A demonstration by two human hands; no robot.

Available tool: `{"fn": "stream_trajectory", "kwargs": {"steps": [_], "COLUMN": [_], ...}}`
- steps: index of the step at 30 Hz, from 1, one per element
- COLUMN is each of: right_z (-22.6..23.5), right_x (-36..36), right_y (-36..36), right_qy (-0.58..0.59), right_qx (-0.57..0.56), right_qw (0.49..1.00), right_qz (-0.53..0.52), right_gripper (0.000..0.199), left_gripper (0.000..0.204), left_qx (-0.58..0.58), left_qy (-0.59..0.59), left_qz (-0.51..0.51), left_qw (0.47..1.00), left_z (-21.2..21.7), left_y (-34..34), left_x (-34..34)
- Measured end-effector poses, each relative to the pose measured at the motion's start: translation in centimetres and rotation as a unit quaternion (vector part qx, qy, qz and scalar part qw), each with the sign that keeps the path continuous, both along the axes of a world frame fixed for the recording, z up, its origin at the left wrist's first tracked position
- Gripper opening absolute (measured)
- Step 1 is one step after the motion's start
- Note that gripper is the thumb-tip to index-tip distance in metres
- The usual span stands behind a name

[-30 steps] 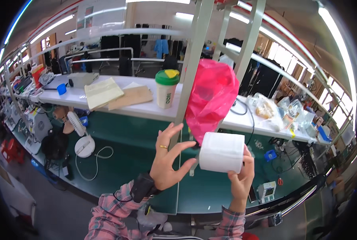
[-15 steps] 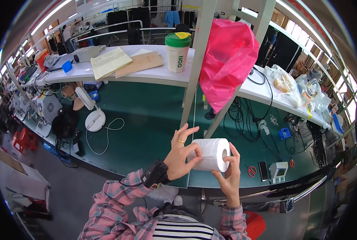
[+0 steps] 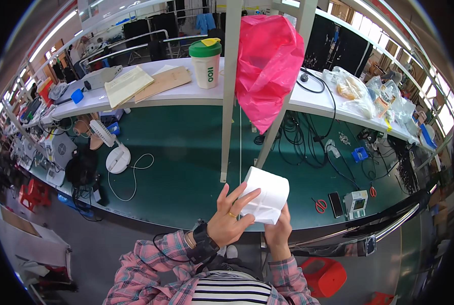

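Note:
A white toilet paper roll (image 3: 268,189) is held up over the front edge of the green bench, tilted, with a loose flap of paper at its lower side. My left hand (image 3: 228,216), with a ring and a black wrist device, grips the roll's left side, its thumb and fingers at the loose paper. Behind and below the roll, my right hand (image 3: 278,230) supports its right end; most of those fingers are hidden by the roll.
A pink plastic bag (image 3: 266,68) hangs on the frame post. A green-lidded cup (image 3: 205,66) and papers (image 3: 129,85) rest on the shelf. On the green bench (image 3: 181,147) are a white fan (image 3: 118,158), cables, red-handled scissors (image 3: 320,205) and a phone (image 3: 335,204). A red stool (image 3: 328,277) stands below.
The roll has turned and tilted, so its hollow end no longer shows and a flap hangs loose. My right hand has moved lower behind it. The view has shifted to the right.

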State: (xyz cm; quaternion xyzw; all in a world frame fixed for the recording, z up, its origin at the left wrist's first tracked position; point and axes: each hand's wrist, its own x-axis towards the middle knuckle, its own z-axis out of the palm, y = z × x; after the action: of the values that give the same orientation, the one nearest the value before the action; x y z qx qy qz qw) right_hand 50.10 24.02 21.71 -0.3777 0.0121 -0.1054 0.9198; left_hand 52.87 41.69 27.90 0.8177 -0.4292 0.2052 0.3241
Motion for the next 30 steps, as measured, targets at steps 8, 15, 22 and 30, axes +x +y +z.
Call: {"fn": "stream_trajectory", "kwargs": {"steps": [8, 15, 22, 30], "right_z": [1.0, 0.8, 0.8, 0.2], "right_x": [-0.6, -0.8, -0.7, -0.7], "right_y": [1.2, 1.0, 1.6, 1.8], "right_qy": [0.083, 0.060, -0.015, -0.045], "right_qx": [0.021, -0.096, -0.202, -0.214], "right_qw": [0.996, 0.992, 0.971, 0.960], "right_qz": [0.004, -0.050, -0.125, -0.176], "right_gripper": [0.061, 0.062, 0.064, 0.066], "left_gripper": [0.016, 0.033, 0.024, 0.014], "left_qx": [0.078, -0.073, -0.072, -0.159], "left_qy": [-0.092, 0.115, 0.118, 0.177], "left_qz": [-0.001, 0.078, 0.118, 0.129], "left_qw": [0.993, 0.988, 0.983, 0.963], "left_z": [-0.6, 0.8, -0.2, -1.9], "left_y": [0.8, 0.8, -1.4, -3.1], "left_x": [-0.8, -0.6, -0.6, -0.6]}}
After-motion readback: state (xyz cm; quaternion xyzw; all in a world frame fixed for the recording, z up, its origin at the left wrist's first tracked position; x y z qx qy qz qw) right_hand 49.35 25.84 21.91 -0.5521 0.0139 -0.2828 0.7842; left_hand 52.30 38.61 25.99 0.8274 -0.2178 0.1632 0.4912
